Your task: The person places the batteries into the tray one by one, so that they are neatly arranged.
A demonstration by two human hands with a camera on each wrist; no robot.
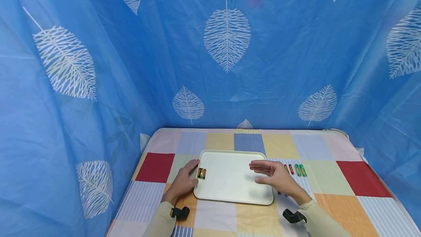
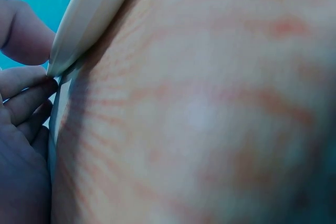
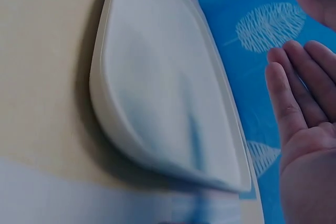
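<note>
A cream rectangular tray [image 1: 230,178] lies on the patchwork tablecloth. My left hand [image 1: 183,179] rests against its left rim, thumb and fingers spread apart; the left wrist view shows the fingertips [image 2: 44,80] right at the rim [image 2: 89,22]. Just inside that end lie a few small red and green batteries [image 1: 201,173]. Over the tray's right part my right hand [image 1: 274,175] hovers with straight fingers and a raised thumb, holding nothing. In the right wrist view the palm [image 3: 310,145] is bare beside the tray [image 3: 157,77].
Right of the tray, beyond my right hand, two green batteries [image 1: 300,170] lie beside smaller red and black batteries [image 1: 291,169]. More dark battery ends peek out below that hand. A blue leaf-print curtain [image 1: 227,94] closes off the back and sides of the table.
</note>
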